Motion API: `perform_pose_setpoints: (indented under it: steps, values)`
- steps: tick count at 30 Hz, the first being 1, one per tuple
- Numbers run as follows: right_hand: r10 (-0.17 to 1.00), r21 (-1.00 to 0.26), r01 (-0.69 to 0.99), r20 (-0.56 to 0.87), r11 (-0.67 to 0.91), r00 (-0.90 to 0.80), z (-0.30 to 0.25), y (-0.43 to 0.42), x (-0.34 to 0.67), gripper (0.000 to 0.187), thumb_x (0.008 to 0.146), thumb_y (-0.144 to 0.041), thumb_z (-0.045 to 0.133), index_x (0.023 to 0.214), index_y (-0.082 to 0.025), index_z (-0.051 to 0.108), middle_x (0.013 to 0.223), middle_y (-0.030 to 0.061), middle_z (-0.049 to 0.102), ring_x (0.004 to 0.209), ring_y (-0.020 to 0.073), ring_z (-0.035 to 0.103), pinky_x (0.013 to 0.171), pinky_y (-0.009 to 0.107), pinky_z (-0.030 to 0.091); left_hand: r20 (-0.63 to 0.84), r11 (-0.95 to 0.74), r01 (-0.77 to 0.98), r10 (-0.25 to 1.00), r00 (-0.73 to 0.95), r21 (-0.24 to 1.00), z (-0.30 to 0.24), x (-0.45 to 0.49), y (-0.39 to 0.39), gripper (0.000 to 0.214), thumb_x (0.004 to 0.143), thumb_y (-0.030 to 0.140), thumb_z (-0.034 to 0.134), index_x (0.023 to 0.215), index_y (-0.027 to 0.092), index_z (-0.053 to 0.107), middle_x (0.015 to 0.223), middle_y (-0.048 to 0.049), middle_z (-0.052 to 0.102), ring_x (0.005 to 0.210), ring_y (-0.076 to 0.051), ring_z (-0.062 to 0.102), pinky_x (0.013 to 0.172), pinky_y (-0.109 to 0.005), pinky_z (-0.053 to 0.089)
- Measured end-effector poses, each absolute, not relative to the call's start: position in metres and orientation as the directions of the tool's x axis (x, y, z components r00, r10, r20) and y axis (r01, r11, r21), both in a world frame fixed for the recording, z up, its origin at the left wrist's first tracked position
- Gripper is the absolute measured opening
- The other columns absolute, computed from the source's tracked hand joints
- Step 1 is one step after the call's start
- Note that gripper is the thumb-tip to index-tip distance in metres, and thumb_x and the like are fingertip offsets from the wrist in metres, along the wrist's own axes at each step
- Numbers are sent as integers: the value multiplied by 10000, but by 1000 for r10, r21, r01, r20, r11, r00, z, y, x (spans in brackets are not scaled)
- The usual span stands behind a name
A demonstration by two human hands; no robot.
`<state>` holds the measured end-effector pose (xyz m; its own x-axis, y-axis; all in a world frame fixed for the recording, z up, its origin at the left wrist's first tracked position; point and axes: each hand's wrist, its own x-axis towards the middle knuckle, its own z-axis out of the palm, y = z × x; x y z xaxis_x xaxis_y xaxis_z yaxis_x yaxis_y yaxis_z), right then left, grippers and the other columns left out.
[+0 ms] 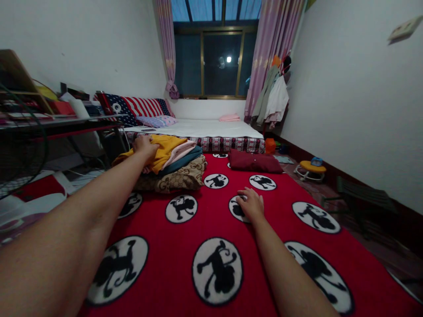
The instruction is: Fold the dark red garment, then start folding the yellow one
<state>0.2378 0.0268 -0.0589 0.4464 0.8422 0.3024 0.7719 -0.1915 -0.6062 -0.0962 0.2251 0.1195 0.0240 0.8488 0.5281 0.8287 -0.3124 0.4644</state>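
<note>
My left hand [146,147] reaches far forward and closes its fingers on a yellow garment [165,149] at the top of a pile of folded clothes [180,169]. Pink, teal and brown patterned pieces lie under the yellow one. My right hand [251,203] rests palm down, fingers flat and apart, on the red blanket [211,220] with white circles and black monkey figures. A folded dark red cloth [254,161] lies beyond my right hand near the blanket's far edge.
A low bed [198,130] with a white sheet, pillows and a pink folded item stands under the window. A cluttered desk [56,121] and a fan [20,145] are at left. Clothes hang at the right wall; a small yellow stool [312,168] and a dark chair [360,198] stand on the floor.
</note>
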Motion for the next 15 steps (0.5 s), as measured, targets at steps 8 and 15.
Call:
perform_pose_setpoints:
  steps: [8, 15]
  values:
    - [672, -970, 18, 181, 242, 718, -51, 35, 262, 532, 780, -607, 469, 1079, -194, 622, 1188, 104, 650, 1092, 245, 611, 884, 402, 467, 633, -770, 578, 595, 495, 272, 128, 22, 66, 187, 794, 179, 652, 969, 119, 681, 954, -70, 662, 844, -162, 563, 782, -278, 427]
    - [869, -908, -315, 94, 275, 486, 4, 5, 273, 523, 851, -672, 345, 1022, -255, 610, 1205, 63, 656, 1093, 202, 620, 817, 343, 480, 43, -886, 73, 105, 994, 457, 60, -1, -82, 302, 795, 352, 710, 1070, 226, 715, 955, -35, 716, 832, -163, 653, 693, -227, 468]
